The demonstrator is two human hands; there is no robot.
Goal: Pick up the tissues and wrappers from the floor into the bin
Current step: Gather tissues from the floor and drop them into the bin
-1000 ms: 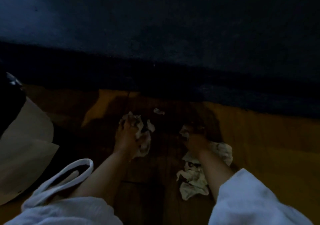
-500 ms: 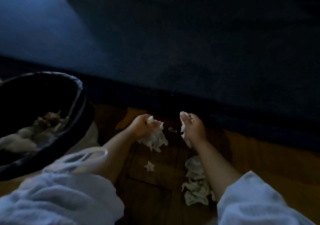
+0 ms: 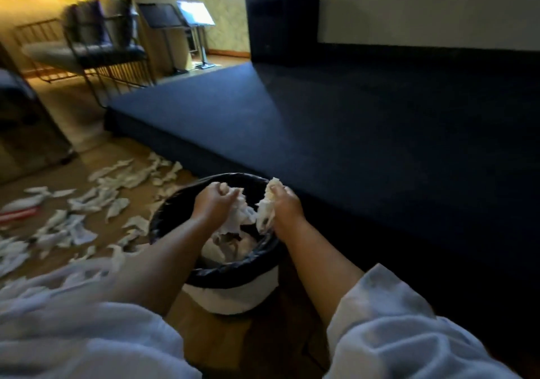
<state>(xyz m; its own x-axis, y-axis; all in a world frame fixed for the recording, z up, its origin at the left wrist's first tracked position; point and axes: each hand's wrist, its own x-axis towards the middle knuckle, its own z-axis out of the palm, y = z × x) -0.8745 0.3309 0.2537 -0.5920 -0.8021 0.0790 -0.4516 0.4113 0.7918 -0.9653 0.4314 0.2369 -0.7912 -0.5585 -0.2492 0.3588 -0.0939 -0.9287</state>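
A round bin (image 3: 233, 273) with a black liner stands on the wooden floor in front of me, with white tissues (image 3: 225, 247) piled inside. My left hand (image 3: 214, 200) grips a crumpled white tissue (image 3: 239, 218) above the bin's opening. My right hand (image 3: 285, 203) grips another crumpled tissue (image 3: 267, 206) over the bin's right rim. Several more tissues and wrappers (image 3: 87, 203) lie scattered on the floor to the left of the bin.
A low, dark blue platform (image 3: 380, 130) runs along the right, close to the bin. A wire-frame chair (image 3: 96, 42), stands with dark panels (image 3: 175, 19) and a black cabinet (image 3: 280, 22) are at the back. A red item (image 3: 17, 213) lies far left.
Both hands have lifted from the floor with tissues and moved left over the bin. The view has swung up and left, showing the room.
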